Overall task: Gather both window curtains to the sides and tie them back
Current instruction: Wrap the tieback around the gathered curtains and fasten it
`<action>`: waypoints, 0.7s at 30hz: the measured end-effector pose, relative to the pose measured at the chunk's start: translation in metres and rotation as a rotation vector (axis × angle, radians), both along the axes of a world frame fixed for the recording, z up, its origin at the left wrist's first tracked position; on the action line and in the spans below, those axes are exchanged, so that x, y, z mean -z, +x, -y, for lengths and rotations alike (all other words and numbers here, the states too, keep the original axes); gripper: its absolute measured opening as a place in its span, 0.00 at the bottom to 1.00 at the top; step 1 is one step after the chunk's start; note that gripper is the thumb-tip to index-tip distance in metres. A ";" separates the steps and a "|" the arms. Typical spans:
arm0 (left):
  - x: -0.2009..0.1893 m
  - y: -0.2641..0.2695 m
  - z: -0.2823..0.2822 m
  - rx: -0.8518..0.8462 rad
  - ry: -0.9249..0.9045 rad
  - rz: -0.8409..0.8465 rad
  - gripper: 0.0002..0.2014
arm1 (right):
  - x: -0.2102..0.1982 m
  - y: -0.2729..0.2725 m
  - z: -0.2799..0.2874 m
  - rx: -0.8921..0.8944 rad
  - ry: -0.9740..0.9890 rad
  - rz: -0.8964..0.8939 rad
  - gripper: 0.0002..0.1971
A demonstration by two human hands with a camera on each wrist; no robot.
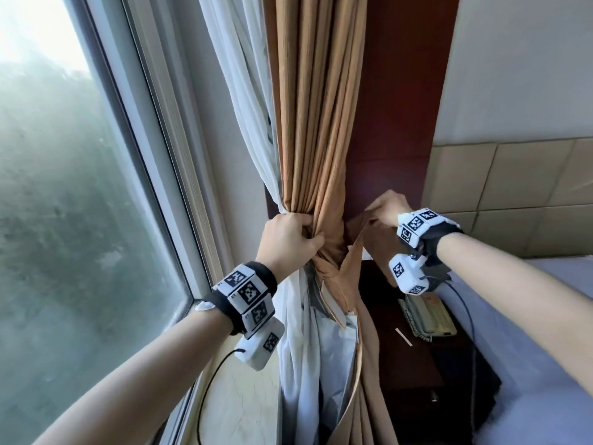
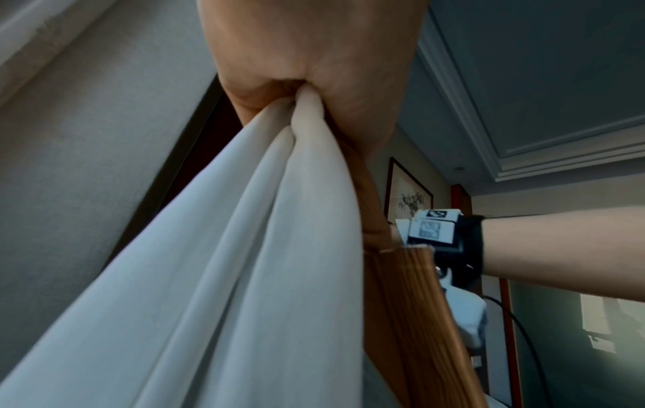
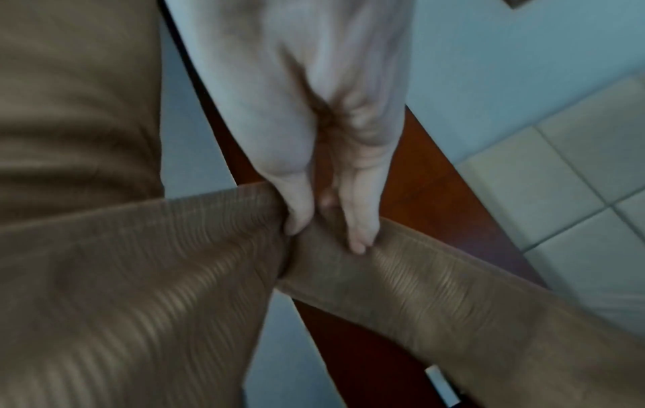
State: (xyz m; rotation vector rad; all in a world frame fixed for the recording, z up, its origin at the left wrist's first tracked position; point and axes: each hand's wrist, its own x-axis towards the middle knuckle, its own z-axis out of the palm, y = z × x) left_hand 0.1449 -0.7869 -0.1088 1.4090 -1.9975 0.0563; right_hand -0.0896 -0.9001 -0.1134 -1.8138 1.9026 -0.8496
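Room: I see a window (image 1: 80,187) on the left, a dark wood panel (image 1: 398,123), a tiled wall (image 1: 513,194) and a bed (image 1: 545,316) on the right.
Curtain: my tan curtain (image 1: 314,123) hangs vertically beside the white sheer (image 1: 244,91), bunched at mid-height.
Left grip: my left hand (image 1: 288,239) is fisted around both fabrics.
Right grip: my right hand (image 1: 388,208) pinches the tan tie-back band (image 3: 436,276), stretched sideways.
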 end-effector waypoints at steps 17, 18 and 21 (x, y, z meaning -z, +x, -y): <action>-0.007 0.011 0.003 0.107 0.105 -0.033 0.13 | -0.059 0.034 0.010 -0.746 0.712 0.362 0.31; -0.007 0.009 0.004 0.127 0.114 -0.039 0.12 | -0.062 0.032 0.006 -0.776 0.748 0.381 0.36; -0.005 0.000 0.008 0.142 0.105 -0.043 0.13 | -0.060 0.038 -0.007 -0.840 0.735 0.507 0.40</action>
